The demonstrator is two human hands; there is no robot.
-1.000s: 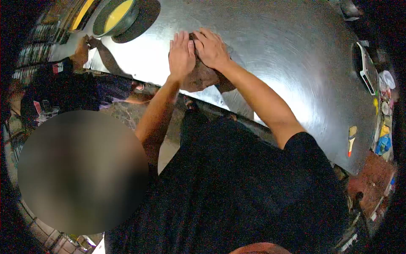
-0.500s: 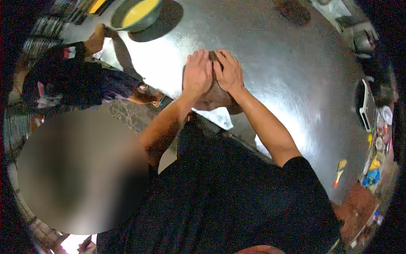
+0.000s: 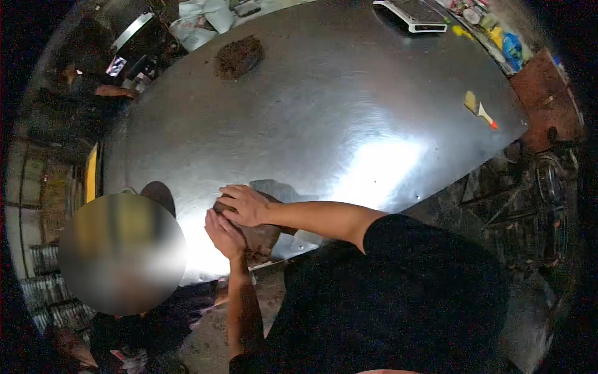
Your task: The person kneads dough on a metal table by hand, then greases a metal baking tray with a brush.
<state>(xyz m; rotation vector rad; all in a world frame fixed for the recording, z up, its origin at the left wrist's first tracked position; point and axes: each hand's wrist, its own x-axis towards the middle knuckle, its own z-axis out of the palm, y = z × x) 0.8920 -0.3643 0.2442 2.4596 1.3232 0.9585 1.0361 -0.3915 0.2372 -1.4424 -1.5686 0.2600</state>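
Note:
A smooth brown lump, like dough, lies at the near edge of the metal table. My left hand rests on its left side, palm down, with the fingers stretched out. On the lump's far side my right hand lies flat, fingers spread and pointing left, close above the left hand. Both hands touch the lump and cover part of it.
A crumbly dark brown pile sits at the table's far left. A white-edged scale stands at the far side, and a brush lies at the right. Another person's dark clothing shows at the lower left.
The view has turned, so the table, brush and scale appear shifted. Both hands remain on the lump, now lower left in view. The bowl with yellow contents is no longer clearly visible.

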